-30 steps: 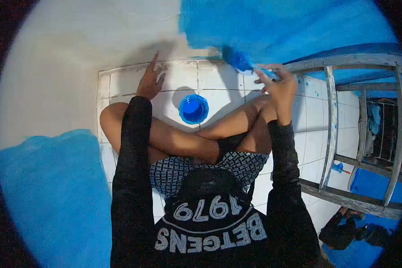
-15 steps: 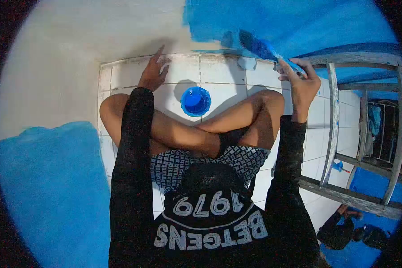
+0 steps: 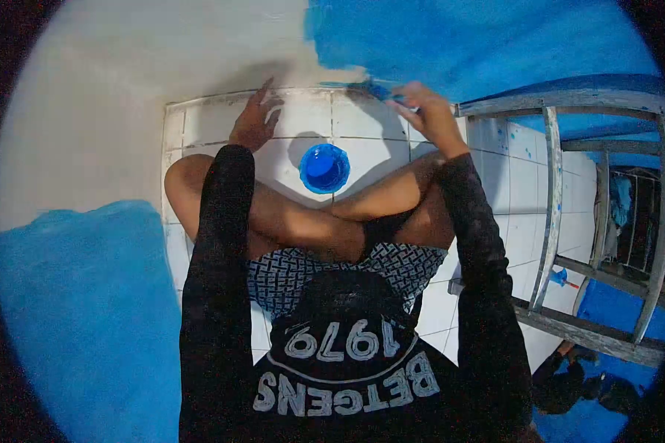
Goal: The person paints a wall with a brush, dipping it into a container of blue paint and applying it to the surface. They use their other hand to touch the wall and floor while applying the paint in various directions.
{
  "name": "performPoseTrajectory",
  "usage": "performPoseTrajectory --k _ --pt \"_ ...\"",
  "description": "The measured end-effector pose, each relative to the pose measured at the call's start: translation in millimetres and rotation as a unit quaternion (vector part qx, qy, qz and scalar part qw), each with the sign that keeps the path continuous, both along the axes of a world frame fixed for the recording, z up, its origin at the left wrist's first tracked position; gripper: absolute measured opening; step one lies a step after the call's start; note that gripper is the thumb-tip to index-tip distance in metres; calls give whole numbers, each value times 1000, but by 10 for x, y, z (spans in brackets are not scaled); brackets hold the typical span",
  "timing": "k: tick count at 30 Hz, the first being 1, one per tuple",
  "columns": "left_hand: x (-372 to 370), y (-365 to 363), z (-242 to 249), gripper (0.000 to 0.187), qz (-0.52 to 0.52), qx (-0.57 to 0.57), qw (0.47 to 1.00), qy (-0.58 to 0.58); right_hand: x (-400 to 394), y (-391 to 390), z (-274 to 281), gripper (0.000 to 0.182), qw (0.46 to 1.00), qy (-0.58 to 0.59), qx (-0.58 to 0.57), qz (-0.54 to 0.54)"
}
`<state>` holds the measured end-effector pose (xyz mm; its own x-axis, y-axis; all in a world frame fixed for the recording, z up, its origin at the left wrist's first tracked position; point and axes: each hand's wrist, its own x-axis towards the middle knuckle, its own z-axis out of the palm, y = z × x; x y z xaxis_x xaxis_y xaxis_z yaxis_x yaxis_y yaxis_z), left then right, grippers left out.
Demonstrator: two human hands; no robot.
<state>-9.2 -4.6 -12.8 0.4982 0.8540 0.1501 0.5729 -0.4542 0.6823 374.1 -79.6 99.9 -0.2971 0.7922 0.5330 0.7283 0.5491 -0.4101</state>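
My right hand (image 3: 432, 118) grips a paintbrush (image 3: 377, 88), its blue bristles blurred by motion at the foot of the wall, along the lower edge of the blue paint (image 3: 465, 44). Fingers spread and holding nothing, my left hand (image 3: 253, 124) reaches toward the bare pale part of the wall (image 3: 199, 55), its shadow falling there. Between the two hands, a paint-smeared blue cup (image 3: 324, 168) with blue paint inside stands on the white tiles, in front of my crossed legs.
A worn wooden ladder (image 3: 551, 207) stands on my right. Beyond its lower end, another person (image 3: 561, 387) in dark clothing is partly visible. Blue paint (image 3: 81, 295) covers the lower left wall. Small blue spots dot the tiles (image 3: 521, 148) near the ladder.
My right hand has moved left and slightly down with the paintbrush, bringing the bristles from the blue area to the wall's base. My left hand and the cup have stayed in place.
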Motion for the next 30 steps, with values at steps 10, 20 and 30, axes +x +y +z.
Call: performPoseTrajectory --k 10,20,30 --pt "34 28 55 25 -14 89 994 55 177 190 -300 48 972 -198 -116 -44" --pt "6 50 52 32 -13 74 996 51 232 -35 22 37 989 -114 -83 -39" --pt "96 62 47 30 -27 87 995 39 369 73 -218 37 983 -133 -122 -26"
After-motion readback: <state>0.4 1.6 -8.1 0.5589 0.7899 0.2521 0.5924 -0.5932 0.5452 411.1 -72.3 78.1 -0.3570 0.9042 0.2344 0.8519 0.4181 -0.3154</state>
